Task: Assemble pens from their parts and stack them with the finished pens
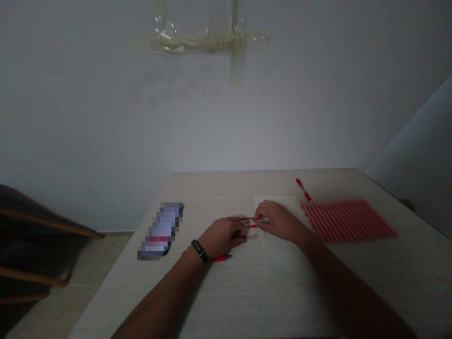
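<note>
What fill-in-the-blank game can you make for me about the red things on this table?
The black band is on the ____ wrist.
The red sticks lie to the ____ of the white sheet.
The pen near the left hand is ____.

Missing words: left, right, red.

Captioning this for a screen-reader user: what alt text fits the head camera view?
A person's left hand and right hand grip thin red pieces over a white sheet of paper on a pale wood-grain table. A neat row of red sticks lies to the right, a loose red pen beyond the paper, and a pixelated object to the left.
</note>
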### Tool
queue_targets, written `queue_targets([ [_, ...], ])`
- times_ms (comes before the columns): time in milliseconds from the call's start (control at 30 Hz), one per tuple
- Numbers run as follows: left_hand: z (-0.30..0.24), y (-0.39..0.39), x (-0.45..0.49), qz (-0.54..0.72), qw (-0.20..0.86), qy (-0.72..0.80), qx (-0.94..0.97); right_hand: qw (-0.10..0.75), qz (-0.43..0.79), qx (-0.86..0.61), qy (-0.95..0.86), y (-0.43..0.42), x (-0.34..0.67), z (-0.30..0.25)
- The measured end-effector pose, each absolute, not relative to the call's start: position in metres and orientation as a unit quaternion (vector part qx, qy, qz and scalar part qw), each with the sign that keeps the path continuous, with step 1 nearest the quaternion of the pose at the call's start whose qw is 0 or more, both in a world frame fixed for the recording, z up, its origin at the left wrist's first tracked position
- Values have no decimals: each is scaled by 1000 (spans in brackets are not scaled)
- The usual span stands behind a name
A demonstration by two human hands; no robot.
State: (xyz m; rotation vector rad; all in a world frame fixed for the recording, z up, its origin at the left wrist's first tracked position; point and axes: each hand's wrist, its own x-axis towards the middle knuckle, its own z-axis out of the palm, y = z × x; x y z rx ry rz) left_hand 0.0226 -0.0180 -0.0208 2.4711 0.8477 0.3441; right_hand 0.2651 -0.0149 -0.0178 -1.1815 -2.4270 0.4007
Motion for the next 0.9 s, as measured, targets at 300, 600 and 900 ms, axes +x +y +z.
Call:
queue_targets([
  [300,-12,-19,27,174,233,391,873,201,136,-400,-884,-14,259,-23],
  [600,-17,-19,31,232,229,417,849,222,105,-380,-892,-19,243,-27],
  [900,-20,-18,30,225,224,416,852,241,108,-373,-890,-19,244,-26],
])
